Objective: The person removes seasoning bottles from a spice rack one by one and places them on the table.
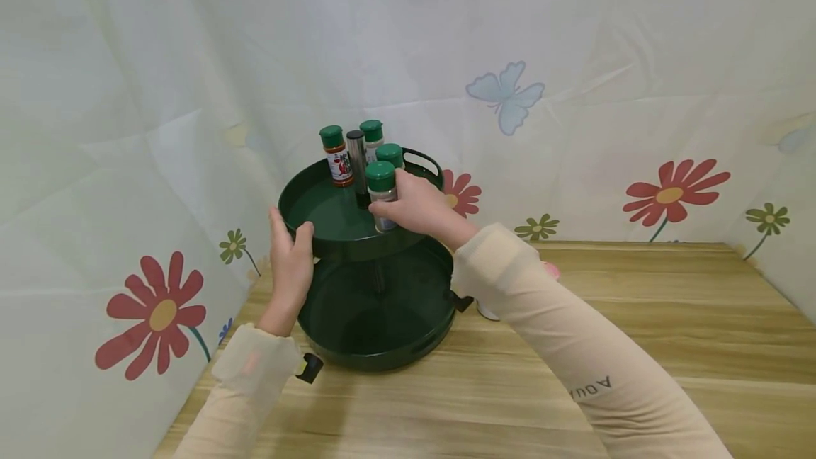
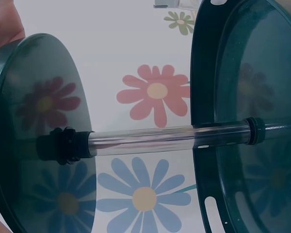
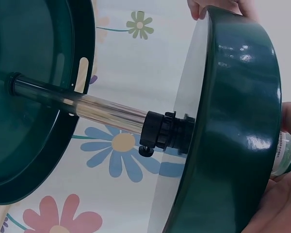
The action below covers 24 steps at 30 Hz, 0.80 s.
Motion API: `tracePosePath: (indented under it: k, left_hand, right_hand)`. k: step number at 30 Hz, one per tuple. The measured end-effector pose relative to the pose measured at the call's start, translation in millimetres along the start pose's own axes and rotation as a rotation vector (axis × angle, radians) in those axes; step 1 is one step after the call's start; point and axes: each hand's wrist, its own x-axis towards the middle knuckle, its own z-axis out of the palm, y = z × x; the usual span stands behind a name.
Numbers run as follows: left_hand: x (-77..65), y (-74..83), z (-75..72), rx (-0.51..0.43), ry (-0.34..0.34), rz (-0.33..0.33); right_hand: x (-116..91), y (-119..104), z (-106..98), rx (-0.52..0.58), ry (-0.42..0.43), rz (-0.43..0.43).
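Treat green-capped bottle (image 1: 382, 194), pinched in right hand (image 1: 423, 204) inside the wall of upper tray (image 1: 350, 249), as likely light, stiff, slick — grasp below cap (image 1: 380, 173), with tray gripped in left hand (image 1: 292, 261), left of pinch.

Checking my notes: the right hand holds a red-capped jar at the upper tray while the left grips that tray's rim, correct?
No, the head view shows a green cap. The right hand holds the jar at the upper tray; the left hand grips the rim.
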Motion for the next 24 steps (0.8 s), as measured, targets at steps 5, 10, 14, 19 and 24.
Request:
tracePosePath:
  k: [5,10,14,19,24]
  left_hand:
    - [-0.5,0.1,-0.1,-0.001,0.0,0.001]
    - [-0.7,0.4,0.3,-0.007,0.001,0.009]
    - [-0.2,0.7,0.0,-0.002,0.002,0.003]
    - [-0.1,0.8,0.0,-0.002,0.0,-0.003]
    - [0.6,1.0,0.1,-0.007,0.002,-0.007]
  right_hand:
    - [-1.2,-0.6,-0.1,0.0,0.008,-0.003]
    - [-1.4,0.6,0.1,0.012,0.015,-0.002]
    - [-1.7,1.7,-0.2,0.052,0.022,-0.005]
    - [-2.7,2.8,-0.6,0.115,0.036,-0.021]
    - [-3.8,4.1,-1.4,0.169,0.062,-0.039]
